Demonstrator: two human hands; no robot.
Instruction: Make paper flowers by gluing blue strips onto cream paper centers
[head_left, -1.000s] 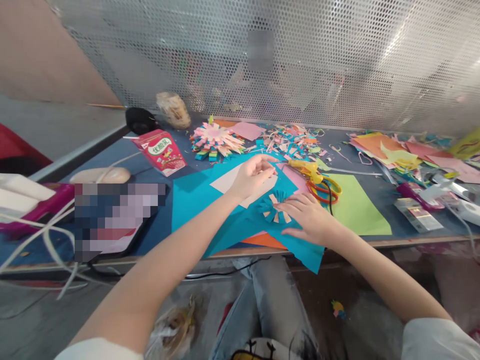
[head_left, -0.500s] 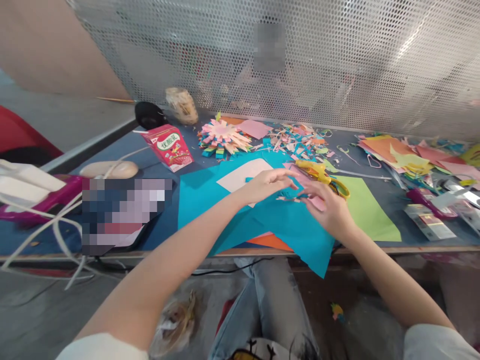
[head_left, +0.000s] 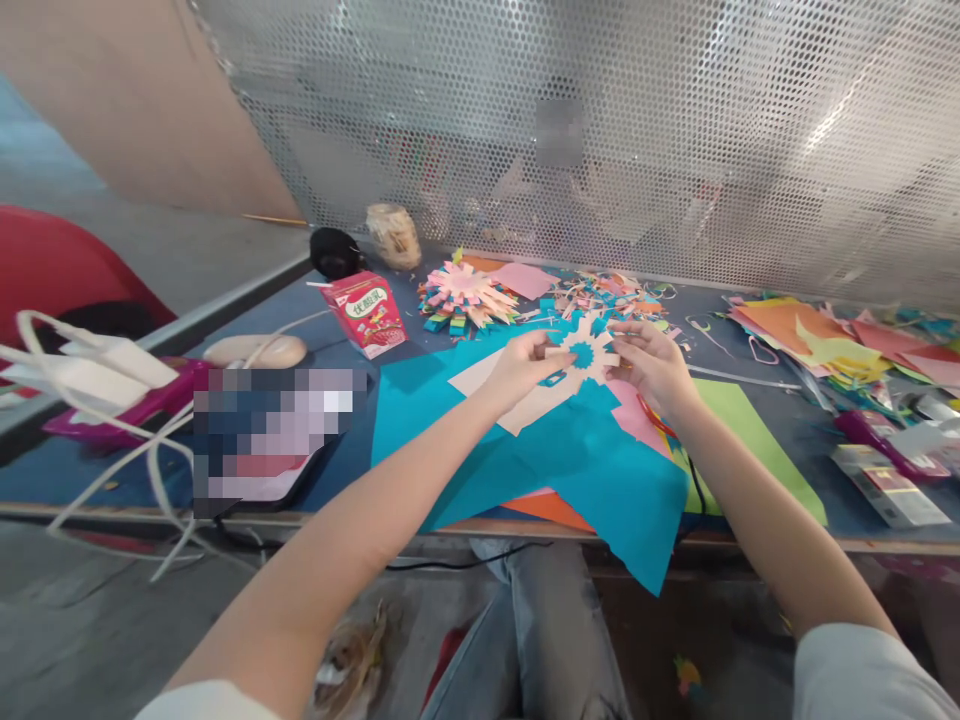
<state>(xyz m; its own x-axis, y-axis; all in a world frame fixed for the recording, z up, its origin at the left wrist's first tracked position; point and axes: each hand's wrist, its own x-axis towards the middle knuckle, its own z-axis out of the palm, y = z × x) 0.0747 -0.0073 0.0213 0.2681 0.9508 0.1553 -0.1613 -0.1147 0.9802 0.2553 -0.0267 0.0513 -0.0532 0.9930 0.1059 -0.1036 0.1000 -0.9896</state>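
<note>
Between my two hands is a pale pink paper cut-out (head_left: 598, 348), a ring with a jagged hole and square-ended rays. My left hand (head_left: 525, 368) pinches its left edge. On the opposite edge, the fingers of my right hand (head_left: 651, 368) are closed. Beneath them lies a large blue paper sheet (head_left: 465, 470), its front corner hanging past the table edge. A pale pink sheet (head_left: 480, 372) rests on the blue one, partly covered by my left hand. Scissors with a red-and-yellow handle (head_left: 658, 412) show partly under my right wrist, beside a pink paper piece (head_left: 636, 412).
A layered paper flower (head_left: 469, 290) and paper scraps (head_left: 607, 292) lie behind. A red drink carton (head_left: 367, 315), a computer mouse (head_left: 255, 350) and a blurred-out device (head_left: 277, 435) stand left. Green paper (head_left: 750, 450), coloured sheets (head_left: 795, 325) and a small box (head_left: 889, 485) lie right.
The cut-out has opened out into a flat ring between my hands. My right hand has risen to its right edge. The view has shifted slightly, and the scissors are now mostly covered by my right arm.
</note>
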